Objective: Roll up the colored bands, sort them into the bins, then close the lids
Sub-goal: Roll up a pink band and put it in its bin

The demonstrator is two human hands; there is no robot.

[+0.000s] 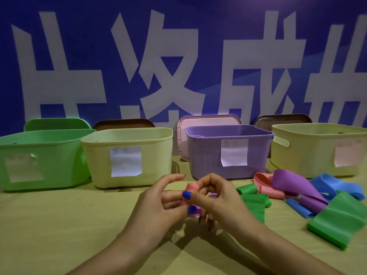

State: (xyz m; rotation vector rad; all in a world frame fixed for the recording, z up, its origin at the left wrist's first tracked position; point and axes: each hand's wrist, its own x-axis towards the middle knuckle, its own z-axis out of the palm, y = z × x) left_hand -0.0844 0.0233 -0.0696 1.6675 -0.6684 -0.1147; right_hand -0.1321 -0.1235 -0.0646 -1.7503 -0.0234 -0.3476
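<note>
Hands are rolling a pink elastic band into a small roll above the tan table.

Left hand (158,201) is pinching one side of the rolled pink elastic band (189,193) between thumb and fingers, and right hand (216,197) is gripping the other side with curled fingers, probably to keep the roll tight. Beyond the left hand, an open green plastic bin (39,155) and an open cream plastic bin (127,155) are standing with paper labels facing forward; beyond the right hand, an open purple plastic bin (228,151) and a second cream bin (317,147) are waiting, lids leaning behind. Right of the right hand, unrolled green, pink, purple and blue bands (297,195) are lying heaped on the tan table (59,225), clear of the hands' way to the bins.
</note>
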